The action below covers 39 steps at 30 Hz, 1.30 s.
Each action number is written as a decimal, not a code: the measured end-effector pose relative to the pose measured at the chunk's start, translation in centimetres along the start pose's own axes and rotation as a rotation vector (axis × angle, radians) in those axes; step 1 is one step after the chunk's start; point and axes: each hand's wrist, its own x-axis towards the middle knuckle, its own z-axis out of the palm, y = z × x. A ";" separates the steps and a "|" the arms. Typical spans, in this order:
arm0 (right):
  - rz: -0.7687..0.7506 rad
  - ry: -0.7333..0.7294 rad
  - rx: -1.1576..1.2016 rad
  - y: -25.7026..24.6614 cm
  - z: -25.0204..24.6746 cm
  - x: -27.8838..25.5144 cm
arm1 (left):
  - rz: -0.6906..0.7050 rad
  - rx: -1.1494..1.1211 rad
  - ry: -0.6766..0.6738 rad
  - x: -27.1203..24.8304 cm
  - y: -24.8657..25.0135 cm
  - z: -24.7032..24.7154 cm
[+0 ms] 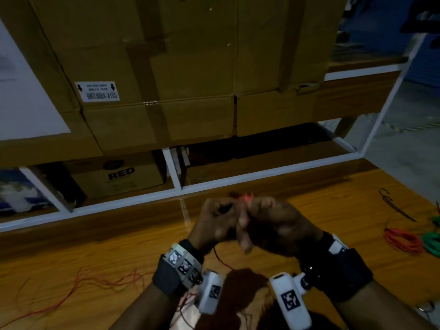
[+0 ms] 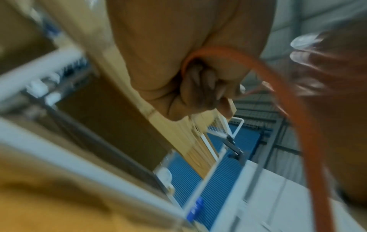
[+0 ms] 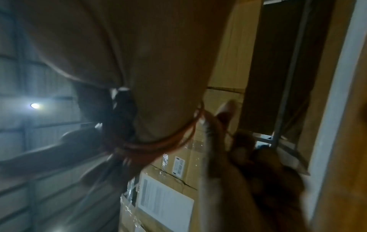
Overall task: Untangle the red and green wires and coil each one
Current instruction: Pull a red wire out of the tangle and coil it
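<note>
Red wire point(image 1: 246, 198) is pinched between both raised hands above the wooden table point(image 1: 333, 210). Left hand point(image 1: 217, 222) curls around it; right hand point(image 1: 273, 225) pinches its loops. Coiled green wire point(image 1: 432, 242) lies on the table's right edge. Shelf cubby holds a cardboard box point(image 1: 119, 176).

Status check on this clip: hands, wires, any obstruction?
Left hand and right hand both grip the red wire, raised over the table. Finished red coil and green coil lie far right. Loose red strands trail left; nothing blocking.
</note>
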 end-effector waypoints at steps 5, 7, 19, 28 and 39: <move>-0.362 0.705 -0.154 -1.5 -2.9 2.0 | -0.170 -0.156 -0.142 -2.2 -1.7 3.3; -0.363 0.927 -0.568 -1.5 -5.2 1.8 | -0.296 -0.219 -0.149 -3.1 -2.4 3.4; 0.405 0.389 -0.819 3.3 -5.5 -1.8 | -0.038 0.389 0.208 -0.6 -3.3 -2.2; 0.224 0.052 -0.079 1.3 -1.5 0.0 | 0.073 -0.040 0.118 2.5 0.8 -2.2; -0.468 0.937 -0.735 -6.5 -4.2 2.1 | -0.212 -0.201 -0.081 -2.8 -3.1 3.3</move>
